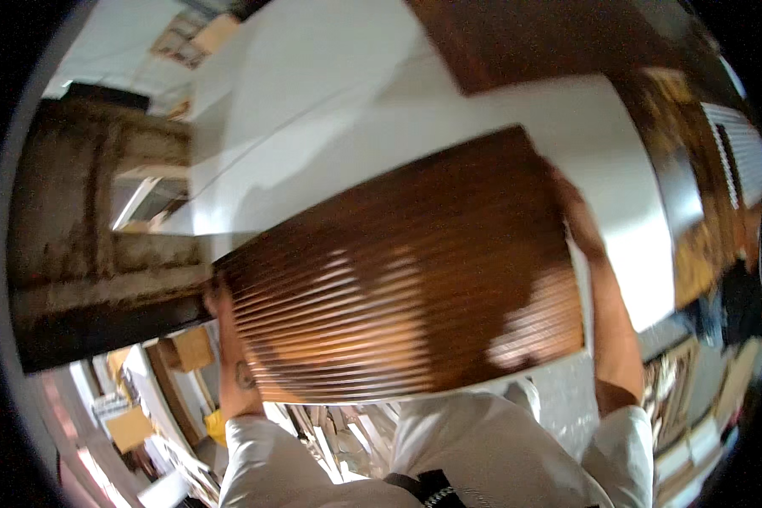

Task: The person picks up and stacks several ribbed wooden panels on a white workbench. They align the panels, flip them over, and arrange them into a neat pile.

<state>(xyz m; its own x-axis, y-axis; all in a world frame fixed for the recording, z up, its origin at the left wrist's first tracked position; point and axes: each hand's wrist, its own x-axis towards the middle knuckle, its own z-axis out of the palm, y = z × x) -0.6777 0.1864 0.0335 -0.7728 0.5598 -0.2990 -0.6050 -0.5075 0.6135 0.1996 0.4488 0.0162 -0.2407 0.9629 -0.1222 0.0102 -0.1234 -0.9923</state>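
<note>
A glossy dark brown panel with a ribbed, fluted face [466,245] is held up in front of my body, tilted, its ridges catching the light. My left hand [218,296] is closed on its left edge, with part of the fingers hidden behind it. At the opposite edge my right hand [577,212] grips the panel's upper right side, slightly blurred. Beneath and beyond the panel lies a large white board surface [339,127]. Another dark brown panel [550,42] rests at the far right of that white surface.
To the left stands a worn, stained brown block-like structure [63,195]. Wooden strips [347,436] lie low in front of me. Boards and boxes [186,349] crowd the lower left. At the far right are a white ribbed piece [741,148] and stacked boards [677,381].
</note>
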